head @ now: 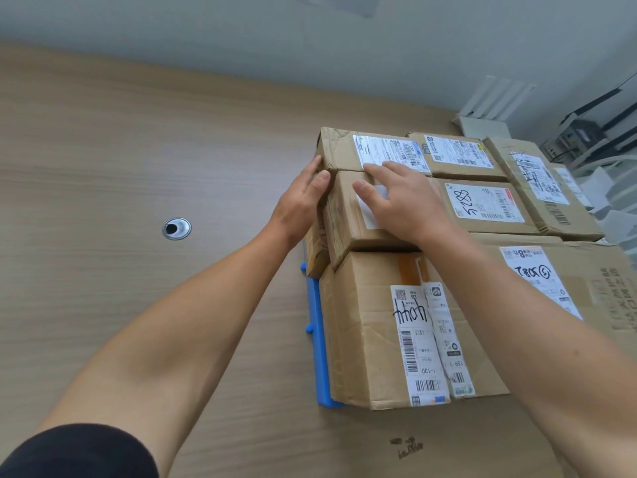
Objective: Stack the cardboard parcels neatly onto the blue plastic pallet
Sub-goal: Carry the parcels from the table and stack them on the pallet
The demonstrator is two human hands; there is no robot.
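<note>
A blue plastic pallet (319,336) lies on the wooden table, its left edge showing under a stack of cardboard parcels. A large labelled parcel (375,326) forms the near lower layer. On top sits a smaller parcel (348,215). My left hand (300,205) presses its straight fingers against that parcel's left end. My right hand (396,198) lies flat on its top, fingertips reaching the far parcel (339,146) behind it. More labelled parcels (482,205) fill the top layer to the right.
A round metal cable grommet (176,228) is set in the table to the left. White boxes and office clutter (482,112) stand behind the stack at the right. A dark scuff (406,446) marks the table near the front.
</note>
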